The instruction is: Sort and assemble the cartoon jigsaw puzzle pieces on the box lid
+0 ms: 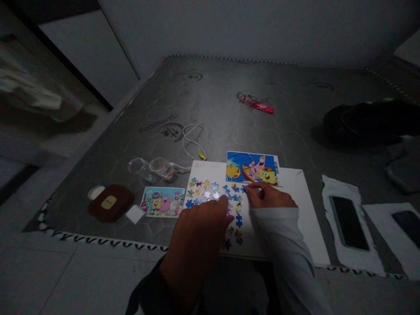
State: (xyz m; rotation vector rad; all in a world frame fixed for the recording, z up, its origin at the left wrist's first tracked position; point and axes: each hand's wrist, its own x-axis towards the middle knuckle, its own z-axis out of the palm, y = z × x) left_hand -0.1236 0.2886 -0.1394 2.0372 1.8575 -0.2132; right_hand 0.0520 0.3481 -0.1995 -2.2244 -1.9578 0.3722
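My left hand (200, 227) lies low over the loose jigsaw pieces (210, 192) on the white board (302, 210), its fingers together and pointing at the pieces near its fingertips; what the fingertips hold is hidden. My right hand (267, 197), in a pale sleeve, rests on the board with its fingers curled on a piece near the blue cartoon picture (252, 168). More pieces lie between and under both hands.
A second cartoon picture (163, 201) lies left of the board. Nearby are two clear jars (151, 168), a brown case (110, 202), a white cable (192, 140) and a red wrapper (257, 103). A phone (348, 222) lies at the right, and a dark bundle (364, 120) at the far right.
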